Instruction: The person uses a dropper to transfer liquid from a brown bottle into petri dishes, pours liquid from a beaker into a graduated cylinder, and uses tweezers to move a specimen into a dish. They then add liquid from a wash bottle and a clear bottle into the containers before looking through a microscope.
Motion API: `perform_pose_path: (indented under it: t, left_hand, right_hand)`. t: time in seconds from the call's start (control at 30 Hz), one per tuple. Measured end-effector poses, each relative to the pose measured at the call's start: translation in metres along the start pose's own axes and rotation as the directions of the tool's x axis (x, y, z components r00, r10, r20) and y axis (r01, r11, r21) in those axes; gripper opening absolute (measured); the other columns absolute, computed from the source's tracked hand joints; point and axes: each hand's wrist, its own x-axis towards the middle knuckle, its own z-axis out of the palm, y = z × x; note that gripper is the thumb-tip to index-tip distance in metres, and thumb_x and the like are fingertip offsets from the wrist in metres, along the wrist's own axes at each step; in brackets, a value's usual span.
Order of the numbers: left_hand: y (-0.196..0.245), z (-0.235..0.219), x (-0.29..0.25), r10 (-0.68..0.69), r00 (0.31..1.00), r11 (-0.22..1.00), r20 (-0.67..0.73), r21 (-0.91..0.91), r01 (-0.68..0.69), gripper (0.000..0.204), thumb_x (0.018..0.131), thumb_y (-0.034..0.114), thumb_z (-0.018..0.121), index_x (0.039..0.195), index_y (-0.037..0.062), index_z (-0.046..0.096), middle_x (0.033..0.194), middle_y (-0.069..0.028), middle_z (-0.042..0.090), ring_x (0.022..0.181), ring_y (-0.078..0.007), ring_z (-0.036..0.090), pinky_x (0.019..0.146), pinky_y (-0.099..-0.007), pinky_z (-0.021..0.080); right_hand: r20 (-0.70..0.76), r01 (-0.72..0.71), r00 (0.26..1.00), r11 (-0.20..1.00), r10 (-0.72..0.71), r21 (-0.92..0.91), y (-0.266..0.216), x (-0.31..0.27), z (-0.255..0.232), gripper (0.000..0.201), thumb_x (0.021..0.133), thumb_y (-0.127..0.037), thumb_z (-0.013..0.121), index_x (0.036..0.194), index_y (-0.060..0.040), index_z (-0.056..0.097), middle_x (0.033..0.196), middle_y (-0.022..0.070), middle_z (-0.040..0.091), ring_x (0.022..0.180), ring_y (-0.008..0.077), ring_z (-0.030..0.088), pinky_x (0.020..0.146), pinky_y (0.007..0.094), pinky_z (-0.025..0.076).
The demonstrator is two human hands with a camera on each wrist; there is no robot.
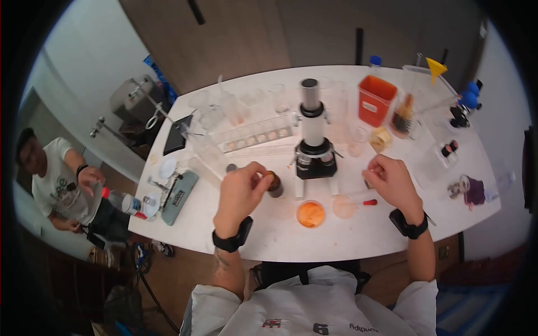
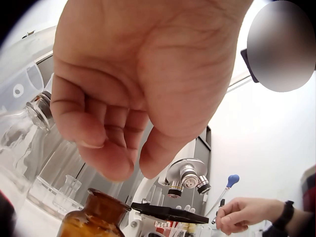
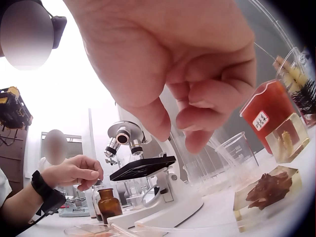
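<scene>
1. Just left of the microscope, on your side of its base, the brown bottle (image 1: 276,186) stands upright on the tabletop (image 1: 269,243), mouth uncovered; amber glass probably meant to shield its contents from light.
2. Your left hand (image 1: 238,193) hangs above that mouth, fingers loosely bent, narrow gap between thumb and forefinger; nothing visible in it. Probably kept there so the bottle is within easy reach.
3. Your right hand (image 1: 395,182) hovers right of the microscope, fingers loosely bent, small gap at the tips, no object seen. Both hands look roughly level, likely leaving the middle free.
4. Microscope (image 1: 314,150) sits centrally facing you, presumably so either hand can get at its stage.
5. Nearer you: dish with orange contents (image 1: 311,214); red-bulbed dropper (image 1: 370,203) lying right of it, likely set close for small work.
6. Beyond the right hand: clear block with a brown specimen (image 3: 266,190), orange container (image 1: 376,101) farther back, probably parked out of the way.
</scene>
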Motion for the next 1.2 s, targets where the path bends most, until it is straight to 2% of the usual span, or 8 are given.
perform_pose_path:
  t: [0.1,0.17,0.27,0.47,0.7,1.1,1.13,1.2]
  left_hand:
    - [0.003,-0.001,-0.002,0.046,0.998,0.999,-0.045,0.012,-0.046,0.014,0.092,0.023,0.074,0.092,0.0084,0.072,0.078,-0.0112,0.075,0.077,-0.0337,0.074,0.068,-0.0451,0.057]
    - [0.001,0.0,-0.001,0.076,0.996,0.997,-0.039,0.019,-0.075,0.015,0.092,0.022,0.073,0.093,0.0072,0.072,0.079,-0.011,0.076,0.075,-0.0326,0.074,0.068,-0.0419,0.057]
    - [0.001,0.003,-0.001,0.051,0.999,0.999,-0.017,0.015,-0.051,0.015,0.092,0.021,0.073,0.089,0.0067,0.071,0.08,-0.0104,0.075,0.077,-0.0353,0.073,0.067,-0.0466,0.056]
    - [-0.003,0.005,-0.002,0.085,0.996,0.996,-0.036,0.035,-0.083,0.015,0.091,0.022,0.073,0.092,0.0071,0.073,0.079,-0.0102,0.075,0.075,-0.0321,0.073,0.068,-0.0428,0.057]
    - [0.001,0.003,-0.001,0.085,0.996,0.996,-0.02,0.014,-0.085,0.014,0.091,0.02,0.074,0.093,0.006,0.074,0.08,-0.0113,0.077,0.074,-0.032,0.074,0.066,-0.0406,0.057]
    - [0.008,0.005,0.0,0.061,0.998,0.998,-0.005,-0.013,-0.061,0.011,0.091,0.009,0.075,0.095,-0.0008,0.073,0.072,-0.0118,0.072,0.062,-0.0197,0.069,0.061,-0.0312,0.053]
    - [0.011,0.003,0.0,0.024,1.0,1.0,0.013,-0.005,-0.024,0.009,0.09,0.014,0.074,0.094,0.0055,0.075,0.077,-0.0109,0.075,0.068,-0.0269,0.072,0.064,-0.0371,0.056]
    - [0.011,0.003,-0.001,0.012,1.0,1.0,0.025,-0.019,-0.012,0.008,0.091,0.013,0.074,0.094,0.0054,0.075,0.077,-0.0109,0.075,0.067,-0.0264,0.072,0.064,-0.0367,0.056]
  right_hand:
    - [0.013,-0.058,0.998,0.986,0.057,0.155,0.005,0.002,0.013,0.014,0.092,-0.003,0.074,0.087,0.0044,0.063,0.064,0.0058,0.062,0.058,0.0083,0.057,0.054,0.0266,0.045]
    - [-0.023,-0.044,0.999,0.982,0.049,0.185,0.017,0.004,0.019,0.014,0.095,-0.004,0.072,0.088,0.0039,0.063,0.067,0.0031,0.061,0.057,0.0072,0.054,0.052,0.0261,0.043]
    - [-0.02,-0.092,0.995,0.978,0.097,0.188,0.0,0.009,0.015,0.013,0.101,-0.005,0.067,0.091,0.0014,0.061,0.072,-0.002,0.06,0.063,0.0028,0.053,0.056,0.0216,0.043]
    - [-0.117,-0.045,0.991,0.977,0.07,0.207,0.004,0.01,0.022,0.014,0.103,-0.008,0.066,0.093,0.0001,0.061,0.074,-0.0046,0.054,0.063,0.0026,0.047,0.057,0.0223,0.038]
    - [-0.163,0.026,0.987,0.969,0.015,0.244,0.005,0.01,0.025,0.01,0.103,-0.006,0.066,0.098,0.0016,0.065,0.074,-0.0026,0.059,0.06,0.0029,0.054,0.052,0.0208,0.043]
    - [-0.263,0.088,0.965,0.942,0.0,0.323,0.006,0.012,0.025,0.01,0.1,-0.006,0.07,0.103,0.0024,0.066,0.076,-0.0008,0.062,0.056,0.0012,0.052,0.05,0.0205,0.04]
    - [-0.262,0.095,0.965,0.941,-0.007,0.325,0.007,0.012,0.025,0.011,0.1,-0.007,0.07,0.104,0.0025,0.066,0.076,-0.0006,0.062,0.056,0.0014,0.053,0.05,0.0204,0.04]
    - [-0.269,0.102,0.963,0.949,-0.02,0.297,0.008,0.012,0.026,0.01,0.1,-0.007,0.07,0.103,0.0024,0.066,0.075,-0.0006,0.063,0.056,0.0013,0.052,0.051,0.0201,0.039]
